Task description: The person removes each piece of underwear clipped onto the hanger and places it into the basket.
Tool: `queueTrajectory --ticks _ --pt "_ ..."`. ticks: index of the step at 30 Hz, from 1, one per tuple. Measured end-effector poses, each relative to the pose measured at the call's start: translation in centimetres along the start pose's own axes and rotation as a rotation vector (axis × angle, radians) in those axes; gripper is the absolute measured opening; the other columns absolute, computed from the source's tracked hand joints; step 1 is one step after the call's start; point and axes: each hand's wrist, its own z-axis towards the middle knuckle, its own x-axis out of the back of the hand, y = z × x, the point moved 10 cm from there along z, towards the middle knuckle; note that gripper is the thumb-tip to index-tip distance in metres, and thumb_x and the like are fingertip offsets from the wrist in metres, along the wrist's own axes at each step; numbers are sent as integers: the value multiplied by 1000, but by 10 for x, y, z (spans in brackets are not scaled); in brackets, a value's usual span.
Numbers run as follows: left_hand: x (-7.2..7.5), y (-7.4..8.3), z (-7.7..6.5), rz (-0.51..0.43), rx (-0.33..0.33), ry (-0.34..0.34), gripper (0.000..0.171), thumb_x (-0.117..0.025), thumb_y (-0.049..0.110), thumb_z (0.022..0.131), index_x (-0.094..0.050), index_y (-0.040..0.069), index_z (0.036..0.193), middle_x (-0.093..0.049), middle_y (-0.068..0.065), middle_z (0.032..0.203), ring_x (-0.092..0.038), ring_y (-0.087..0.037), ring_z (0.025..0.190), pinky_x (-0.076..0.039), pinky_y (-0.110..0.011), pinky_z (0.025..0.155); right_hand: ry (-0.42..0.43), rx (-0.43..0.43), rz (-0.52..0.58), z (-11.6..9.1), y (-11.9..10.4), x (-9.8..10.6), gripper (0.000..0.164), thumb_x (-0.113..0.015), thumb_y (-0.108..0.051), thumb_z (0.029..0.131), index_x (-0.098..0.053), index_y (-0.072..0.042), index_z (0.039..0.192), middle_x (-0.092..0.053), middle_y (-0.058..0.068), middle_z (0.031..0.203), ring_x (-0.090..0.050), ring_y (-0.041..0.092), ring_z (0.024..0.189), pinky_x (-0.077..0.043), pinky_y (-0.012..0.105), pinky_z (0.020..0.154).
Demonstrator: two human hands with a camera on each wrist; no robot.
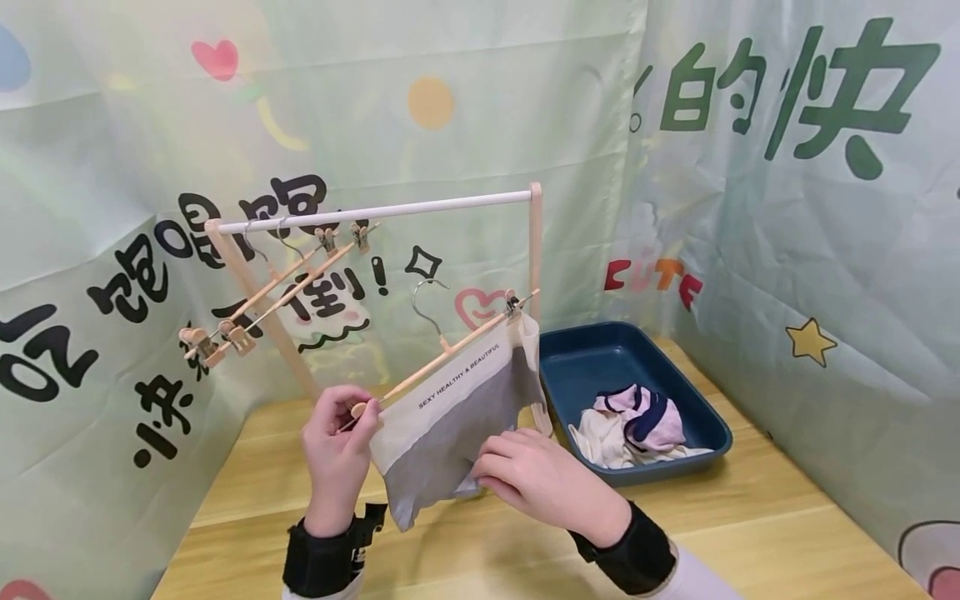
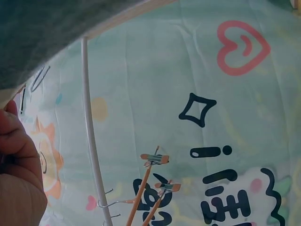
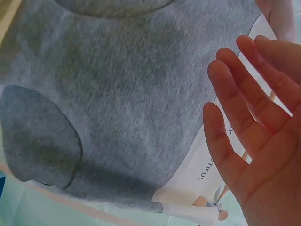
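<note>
Grey underpants with a pale printed waistband hang from a wooden clip hanger, which tilts up to the right. My left hand pinches the clip at the hanger's lower left end. At the other end, a second clip bites the waistband's right corner. Beside the lower part of the cloth, my right hand has its fingertips right at the fabric. In the right wrist view the fingers of this hand are loosely extended in front of the grey underpants, whose leg openings show.
Behind stands a wooden rack with a white rail; two clip hangers hang at its left. A dark blue tray to the right holds crumpled pink-and-navy underwear and cream cloth. Printed curtains enclose the wooden table.
</note>
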Motion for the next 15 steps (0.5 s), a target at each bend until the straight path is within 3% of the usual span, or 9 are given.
queueTrajectory --ticks 8,15 --pt "-10 -3 -5 -40 4 -50 13 -64 -19 86 -60 -11 96 -64 13 86 -56 -1 65 -46 -13 55 -15 -23 4 0 2 1 14 -79 -19 92 -71 -23 102 -62 -11 99 -59 7 87 -48 26 81" --pt "-12 -4 -7 -46 -11 -49 15 -64 -21 84 -60 -11 96 -62 12 88 -53 -1 65 -46 -13 56 -10 -27 4 0 4 2 13 -79 -20 93 -70 -23 102 -62 -11 99 -58 7 87 -48 26 81"
